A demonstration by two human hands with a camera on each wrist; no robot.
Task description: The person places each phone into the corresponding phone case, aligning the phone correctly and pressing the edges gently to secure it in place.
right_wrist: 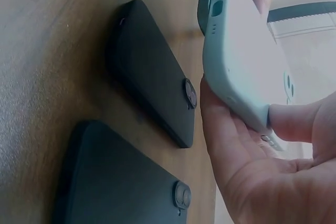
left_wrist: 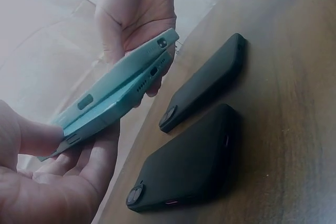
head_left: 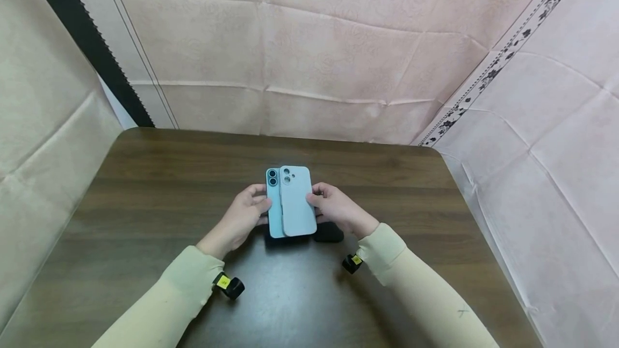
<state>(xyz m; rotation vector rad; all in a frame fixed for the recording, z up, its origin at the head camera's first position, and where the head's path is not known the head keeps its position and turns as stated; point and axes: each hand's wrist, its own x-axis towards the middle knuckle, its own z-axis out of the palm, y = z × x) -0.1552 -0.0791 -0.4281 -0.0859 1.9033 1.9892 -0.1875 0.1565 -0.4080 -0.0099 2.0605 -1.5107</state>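
Observation:
My left hand (head_left: 244, 214) grips a light blue phone (head_left: 274, 220) by its left edge, thumb on top and fingers behind. My right hand (head_left: 340, 211) pinches the right edge of a pale blue phone case (head_left: 299, 205), which has round camera cutouts. The case overlaps the phone's back and sits slightly off to the right. In the left wrist view the phone's bottom port and speaker holes show beside the case (left_wrist: 118, 74), with a narrow wedge of space between the two. Both pieces are held up above the table.
Beneath the hands, two black phone-shaped pieces (left_wrist: 184, 163) (right_wrist: 149, 66) lie on the wooden table (head_left: 159, 192), camera rings showing; whether these are cased phones I cannot tell. Pale patterned cloth (head_left: 314, 58) hangs behind the table and at both sides.

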